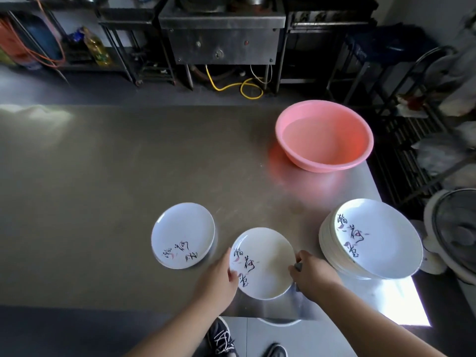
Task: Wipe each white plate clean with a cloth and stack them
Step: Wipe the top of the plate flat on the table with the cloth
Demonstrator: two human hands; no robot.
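A round white plate with dark brush-script lettering and small reddish leaf marks (262, 262) is held at the near edge of the brushed steel table (128, 163), between the two hands. Its left rim is gripped by the left hand (219, 276), the thumb lying over the rim onto the face; the other fingers are hidden under the plate. At the right rim, the fingers of the right hand (313, 273) are curled round a small grey cloth (298, 267), of which only a scrap shows; whether the rim itself is pinched cannot be told. The step in hand is judged to be the wiping of this plate: it would be done well if the rim were kept steady by the left fingers while the cloth is carried across the whole face and edge. Just beyond the left fingers a single matching white plate (183, 235) lies flat, presumably the start of the wiped stack. Just right of the right fingers a tall stack of the same plates (373, 240) leans slightly. Well beyond the right fingers a pink plastic basin (324, 136) stands, apparently holding clear water.
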